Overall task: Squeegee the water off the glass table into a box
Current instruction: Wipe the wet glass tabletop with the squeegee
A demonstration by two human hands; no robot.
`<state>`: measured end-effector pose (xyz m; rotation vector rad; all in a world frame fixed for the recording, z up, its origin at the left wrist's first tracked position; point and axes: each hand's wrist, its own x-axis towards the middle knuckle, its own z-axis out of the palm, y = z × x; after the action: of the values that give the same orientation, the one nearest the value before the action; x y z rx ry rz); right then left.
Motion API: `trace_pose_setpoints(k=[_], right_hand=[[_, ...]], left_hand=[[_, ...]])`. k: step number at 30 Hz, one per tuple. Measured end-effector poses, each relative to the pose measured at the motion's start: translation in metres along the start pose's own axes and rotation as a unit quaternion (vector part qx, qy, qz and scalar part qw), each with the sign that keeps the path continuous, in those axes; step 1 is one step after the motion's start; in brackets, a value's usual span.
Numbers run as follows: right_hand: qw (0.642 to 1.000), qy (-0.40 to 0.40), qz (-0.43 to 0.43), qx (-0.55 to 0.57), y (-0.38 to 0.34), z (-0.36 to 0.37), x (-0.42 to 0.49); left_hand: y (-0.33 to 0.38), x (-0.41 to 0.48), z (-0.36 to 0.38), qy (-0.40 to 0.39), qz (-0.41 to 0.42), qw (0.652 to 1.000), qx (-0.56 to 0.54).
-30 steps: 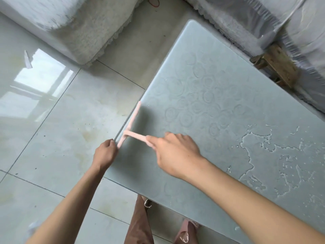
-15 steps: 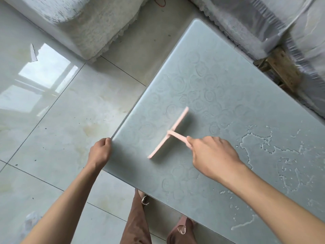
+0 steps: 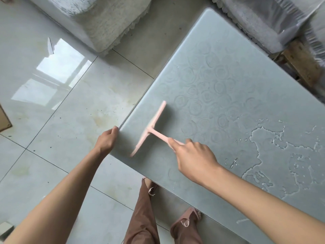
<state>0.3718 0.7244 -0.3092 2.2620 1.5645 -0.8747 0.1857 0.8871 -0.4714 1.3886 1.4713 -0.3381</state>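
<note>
At the far left, a bit of brown cardboard (image 3: 4,118) lies on the floor (image 3: 70,120). It may be the box, but I cannot tell. The left hand (image 3: 107,139) curls its fingers over the near corner of the glass table (image 3: 228,76) and holds on. Near it, the pink squeegee (image 3: 149,128) looks blurry, low over a dry part of the glass. The right hand (image 3: 195,155) is closed tight round its handle. The water (image 3: 274,155) sits well off to the right in a big puddle. I think wiping is under way, with lots left. Next, the blade needs to get behind that puddle and push it to an edge, with the box waiting below.
</note>
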Motion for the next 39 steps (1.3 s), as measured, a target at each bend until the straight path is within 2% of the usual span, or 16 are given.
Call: trace_pose_setpoints(k=[4,6,8,10,13,16,19,24,29,33,36,39], right_hand=[[0.999,-0.019,0.027,-0.038,0.017,-0.006,-0.031],[0.999,-0.011,0.021,-0.035,0.014,-0.012,-0.035],[1.0,0.005,-0.002,-0.01,-0.001,-0.013,-0.026],[0.999,0.014,-0.046,0.008,-0.022,-0.007,-0.007],[0.994,0.006,-0.109,0.022,-0.051,0.004,0.023],[0.991,0.002,-0.136,0.009,-0.056,0.019,0.028],[0.993,0.006,-0.104,0.047,-0.02,0.04,0.005],[0.994,-0.002,-0.031,0.106,0.07,0.075,-0.062],[0.994,-0.025,0.056,0.089,0.137,0.086,-0.117],[0.996,-0.032,0.075,0.044,0.151,0.07,-0.133],[0.999,0.0,0.036,-0.008,0.128,0.048,-0.127],[0.999,0.025,-0.02,0.02,0.09,0.035,-0.102]], left_hand=[[-0.02,-0.016,0.008,0.024,-0.022,0.999,0.042],[-0.03,-0.022,0.004,0.039,-0.017,0.999,0.008],[-0.035,-0.025,0.002,0.034,-0.008,0.997,-0.075],[-0.037,-0.025,0.005,0.033,-0.036,0.989,-0.138],[-0.034,-0.024,0.012,0.043,-0.061,0.987,-0.142],[-0.028,-0.024,0.016,0.069,-0.04,0.996,-0.037],[-0.022,-0.031,0.031,0.115,-0.037,0.989,0.086],[-0.006,-0.057,0.071,0.189,0.001,0.972,0.138],[0.0,-0.073,0.095,0.123,0.038,0.949,0.288],[0.004,-0.079,0.11,0.11,0.053,0.942,0.314],[0.007,-0.086,0.12,0.145,0.091,0.942,0.29],[0.008,-0.089,0.126,0.154,0.109,0.936,0.298]])
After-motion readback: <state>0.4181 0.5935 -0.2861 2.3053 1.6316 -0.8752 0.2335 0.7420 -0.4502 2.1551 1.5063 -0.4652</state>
